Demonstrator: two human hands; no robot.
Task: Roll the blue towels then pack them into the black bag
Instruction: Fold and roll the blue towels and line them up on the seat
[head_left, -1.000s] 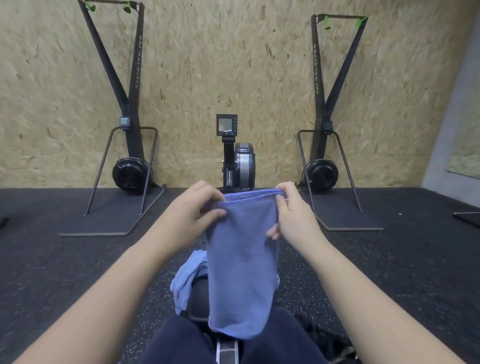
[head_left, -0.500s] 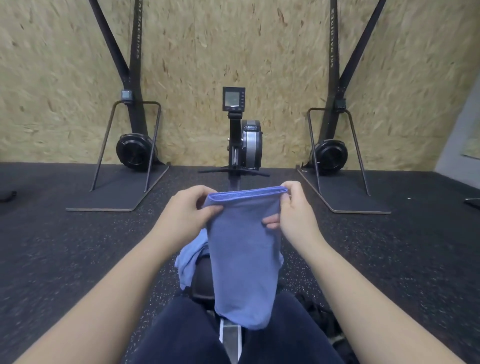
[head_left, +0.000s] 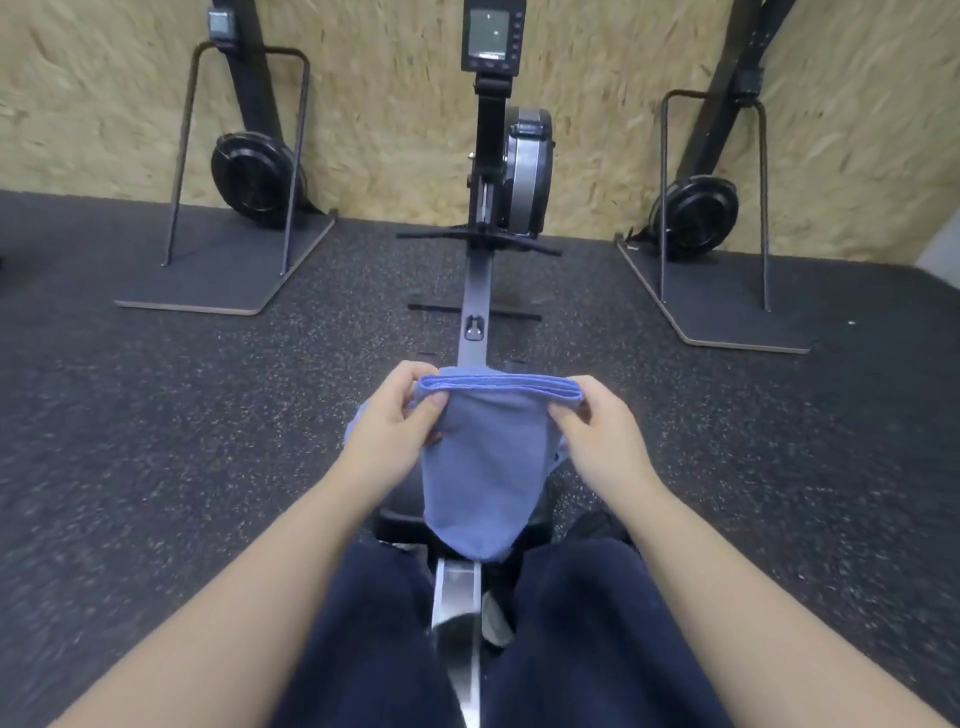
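Black gym floor (head_left: 156, 415) spreads under my hands. My left hand (head_left: 395, 421) and right hand (head_left: 597, 431) each pinch a top corner of the blue towel (head_left: 483, 467), so it hangs flat between them, ready for rolling.

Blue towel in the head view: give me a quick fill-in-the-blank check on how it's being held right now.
1. The blue towel is held at its top edge by ____ hands.
2. The left hand pinches the towel's ____ top corner.
3. The towel hangs down over the rail of a ____ machine.
4. The right hand holds the towel's ____ top corner.

Missing words: both; left; rowing; right
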